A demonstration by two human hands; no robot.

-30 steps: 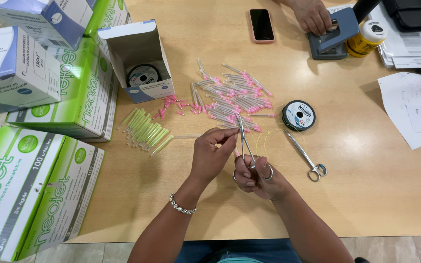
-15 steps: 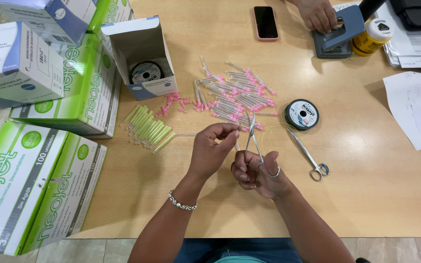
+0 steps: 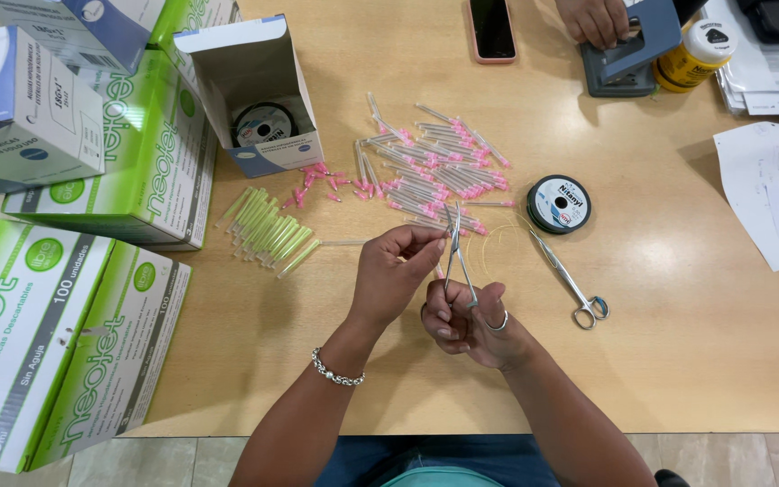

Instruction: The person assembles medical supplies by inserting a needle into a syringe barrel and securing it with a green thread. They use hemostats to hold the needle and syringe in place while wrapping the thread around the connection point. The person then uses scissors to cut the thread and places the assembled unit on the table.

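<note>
Wooden table (image 3: pixel 678 361): two forceps (image 3: pixel 458 257), perhaps.

1. The right hand (image 3: pixel 471 323) grips metal forceps (image 3: pixel 458 252) just below frame centre, tips pointing up and away.
2. The left hand (image 3: pixel 392 272) pinches something small and thin beside the forceps tips; what it is cannot be made out.
3. Above the hands lies a scatter of pink-capped needles (image 3: pixel 435 162); to their left, a pile of green caps (image 3: pixel 268 232).
4. A second pair of forceps (image 3: pixel 570 281) lies on the wooden table (image 3: pixel 660 361), right of the hands, below a black thread spool (image 3: pixel 559 204).
5. An open white box (image 3: pixel 259 95) holding another spool stands at upper left, beside green-and-white cartons (image 3: pixel 56 343).
6. At the top edge, another person's hand (image 3: pixel 599 20) rests on a grey hole punch (image 3: pixel 631 56), next to a phone (image 3: pixel 492 29).
</note>
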